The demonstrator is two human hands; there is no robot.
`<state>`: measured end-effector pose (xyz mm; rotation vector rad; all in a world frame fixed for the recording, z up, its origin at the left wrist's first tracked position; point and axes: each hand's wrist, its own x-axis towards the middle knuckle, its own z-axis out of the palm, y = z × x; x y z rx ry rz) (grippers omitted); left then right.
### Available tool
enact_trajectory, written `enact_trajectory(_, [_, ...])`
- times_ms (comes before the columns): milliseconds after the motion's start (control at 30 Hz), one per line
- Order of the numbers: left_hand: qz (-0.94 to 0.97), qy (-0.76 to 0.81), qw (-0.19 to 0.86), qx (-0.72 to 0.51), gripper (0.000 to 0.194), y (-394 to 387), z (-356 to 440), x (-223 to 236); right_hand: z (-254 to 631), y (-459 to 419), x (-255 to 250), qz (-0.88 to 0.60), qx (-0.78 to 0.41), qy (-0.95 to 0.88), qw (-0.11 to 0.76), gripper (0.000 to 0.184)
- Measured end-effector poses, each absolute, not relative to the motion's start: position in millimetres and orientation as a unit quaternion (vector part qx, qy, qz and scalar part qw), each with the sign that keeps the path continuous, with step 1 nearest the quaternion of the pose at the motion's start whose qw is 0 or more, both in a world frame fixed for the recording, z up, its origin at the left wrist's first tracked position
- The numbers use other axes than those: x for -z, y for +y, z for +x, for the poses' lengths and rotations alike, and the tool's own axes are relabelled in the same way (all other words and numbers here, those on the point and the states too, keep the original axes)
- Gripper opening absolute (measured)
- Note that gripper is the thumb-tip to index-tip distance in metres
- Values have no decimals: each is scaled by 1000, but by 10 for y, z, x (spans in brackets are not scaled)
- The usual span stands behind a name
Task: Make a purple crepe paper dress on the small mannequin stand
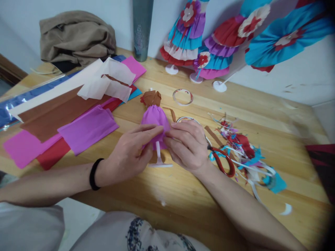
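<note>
A small paper dress stands in front of me, with a brown top and a gathered purple skirt. It is held up by a white stand with a flat foot on the table. My left hand grips the skirt's lower left side, fingers closed at the paper. From the other side, my right hand pinches the skirt's lower right edge. The fingertips partly hide the hem. Red-handled scissors lie beside my right wrist, their blades partly hidden.
Folded crepe paper sheets pile up at the left. Paper scraps litter the right. A tape roll lies behind the dress. Several finished paper dresses, a dark bottle and a brown cloth bundle stand along the wall.
</note>
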<state>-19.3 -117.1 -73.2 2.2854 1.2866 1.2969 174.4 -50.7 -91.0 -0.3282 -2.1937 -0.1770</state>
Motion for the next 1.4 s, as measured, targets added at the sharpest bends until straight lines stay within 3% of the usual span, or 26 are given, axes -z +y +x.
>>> enact_trajectory(200, [773, 435, 150, -437, 48, -1210, -183, 698, 1733, -507, 913, -141, 81, -880, 447, 14])
enact_trajectory(333, [779, 439, 91, -438, 47, -1193, -183, 681, 1742, -511, 920, -144, 69, -880, 446, 11])
enact_trajectory(667, [785, 483, -25, -387, 7, -1072, -181, 731, 1755, -516, 918, -139, 72, -882, 444, 10])
enact_trajectory(1400, [802, 435, 11, -409, 12, -1070, -159, 754, 1732, -522, 937, -132, 78, -879, 451, 11])
